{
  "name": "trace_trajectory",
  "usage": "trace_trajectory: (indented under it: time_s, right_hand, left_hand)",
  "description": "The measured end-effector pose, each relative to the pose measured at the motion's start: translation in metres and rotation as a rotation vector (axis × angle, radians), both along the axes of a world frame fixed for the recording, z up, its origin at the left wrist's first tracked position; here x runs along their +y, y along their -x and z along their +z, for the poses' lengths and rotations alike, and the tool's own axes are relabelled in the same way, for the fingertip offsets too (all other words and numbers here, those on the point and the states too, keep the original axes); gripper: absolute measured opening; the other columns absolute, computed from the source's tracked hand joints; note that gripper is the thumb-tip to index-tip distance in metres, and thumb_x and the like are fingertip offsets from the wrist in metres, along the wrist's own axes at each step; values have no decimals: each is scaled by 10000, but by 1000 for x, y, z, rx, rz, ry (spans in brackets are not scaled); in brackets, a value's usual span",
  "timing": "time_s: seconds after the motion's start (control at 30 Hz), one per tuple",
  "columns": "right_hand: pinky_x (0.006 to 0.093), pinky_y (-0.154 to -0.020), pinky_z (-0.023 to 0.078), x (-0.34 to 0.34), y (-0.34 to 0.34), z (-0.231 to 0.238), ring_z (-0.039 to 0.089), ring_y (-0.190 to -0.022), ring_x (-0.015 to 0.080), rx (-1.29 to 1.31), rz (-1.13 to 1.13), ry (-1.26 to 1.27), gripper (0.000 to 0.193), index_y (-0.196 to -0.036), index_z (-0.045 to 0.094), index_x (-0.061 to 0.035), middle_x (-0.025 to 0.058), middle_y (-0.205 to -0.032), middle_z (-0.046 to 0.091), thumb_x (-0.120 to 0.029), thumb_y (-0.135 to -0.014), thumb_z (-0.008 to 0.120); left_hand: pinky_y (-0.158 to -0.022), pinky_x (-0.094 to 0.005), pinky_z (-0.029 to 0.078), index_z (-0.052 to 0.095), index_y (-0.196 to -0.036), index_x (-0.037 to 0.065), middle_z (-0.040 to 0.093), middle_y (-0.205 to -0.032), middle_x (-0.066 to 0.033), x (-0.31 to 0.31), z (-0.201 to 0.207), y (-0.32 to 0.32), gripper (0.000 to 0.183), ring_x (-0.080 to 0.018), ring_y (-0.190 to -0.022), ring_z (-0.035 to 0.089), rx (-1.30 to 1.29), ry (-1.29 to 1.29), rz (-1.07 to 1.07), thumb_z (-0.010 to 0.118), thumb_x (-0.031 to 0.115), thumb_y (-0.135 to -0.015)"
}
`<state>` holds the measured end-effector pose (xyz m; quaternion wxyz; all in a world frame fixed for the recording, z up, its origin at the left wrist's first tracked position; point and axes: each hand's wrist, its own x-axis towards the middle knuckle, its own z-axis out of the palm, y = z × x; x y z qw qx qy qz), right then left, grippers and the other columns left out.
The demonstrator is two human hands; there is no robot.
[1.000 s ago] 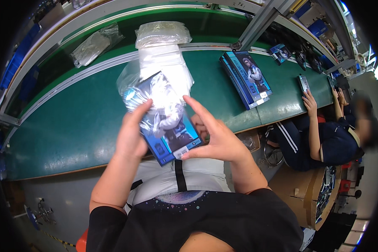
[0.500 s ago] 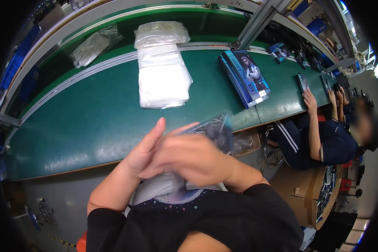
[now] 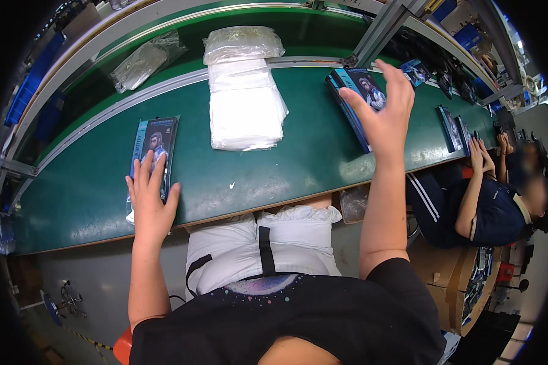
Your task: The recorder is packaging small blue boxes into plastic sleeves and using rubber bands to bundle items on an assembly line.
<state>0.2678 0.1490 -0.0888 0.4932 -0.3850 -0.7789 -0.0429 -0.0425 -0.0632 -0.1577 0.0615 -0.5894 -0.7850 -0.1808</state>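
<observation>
At the left of the green bench lies a blue-and-black printed box (image 3: pixel 155 137) in what looks like a clear bag. My left hand (image 3: pixel 149 198) rests flat on its near part, fingers spread. My right hand (image 3: pixel 383 112) is raised over a stack of similar boxes (image 3: pixel 350 100) at the right, its thumb and fingers wide apart with nothing between them. The hand hides part of the stack; whether it touches the top box I cannot tell. Between the hands lies a pile of white plastic bags (image 3: pixel 246 115), its far end under a clear wrapper.
Another clear plastic bag (image 3: pixel 146 64) lies behind the metal rail at the back left. A co-worker (image 3: pixel 493 204) sits at the right with hands by upright boxes (image 3: pixel 449 128). A cardboard carton (image 3: pixel 447 277) with boxes stands on the floor at right. A metal post (image 3: pixel 383 33) rises behind the stack.
My hands were together over my lap with a bagged box. Now that box lies at the left under my left hand, and my right hand has moved out to the stack.
</observation>
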Motion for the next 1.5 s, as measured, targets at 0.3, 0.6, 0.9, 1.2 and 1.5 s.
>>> trace_trajectory:
  time_s: [0.3, 0.6, 0.9, 1.2, 1.5]
  right_hand:
    - [467, -989, 342, 31, -16, -36, 446, -1167, 370, -217, -312, 390, 829, -1278, 485, -61, 203, -1247, 466, -467, -619, 782]
    - [346, -675, 553, -38, 3, -33, 613, -865, 224, 980, 734, 997, 645, -1258, 427, 29, 206, -1098, 546, -491, -889, 528]
    - [267, -899, 462, -61, 30, -63, 592, -1000, 172, 1006, 1091, 1593, 463, -1277, 419, 63, 118, -1141, 570, -31, -858, 593]
    - [289, -833, 516, -47, 62, -59, 634, -948, 176, 869, 1186, 1771, 609, -1324, 359, 100, 172, -1142, 586, -35, -795, 630]
    - [270, -842, 500, -57, 58, -66, 612, -979, 160, 839, 829, 1397, 587, -1323, 362, 101, 157, -1146, 589, -34, -817, 625]
  left_hand:
    - [-1062, -472, 270, 580, -1193, 79, 493, -1326, -98, 75, 8, -38, 371, -313, -1277, 395, -33, -188, -462, 602, 65, -822]
    - [-846, -399, 424, 623, -1053, 41, 563, -938, -105, 104, 6, -36, 266, -286, -883, 553, -115, -145, -570, 577, -22, -799]
    - [-744, -362, 463, 606, -1030, 4, 548, -883, -129, 107, 5, -38, 222, -303, -842, 554, -326, -354, -580, 580, -21, -811]
    - [-706, -243, 458, 691, -935, 21, 625, -812, -38, 112, 2, -24, 194, -135, -784, 591, -815, -59, -392, 707, 96, -756]
    - [-681, -235, 469, 676, -952, -1, 644, -802, -32, 107, 19, -24, 148, -87, -733, 575, -947, 110, -253, 619, 36, -820]
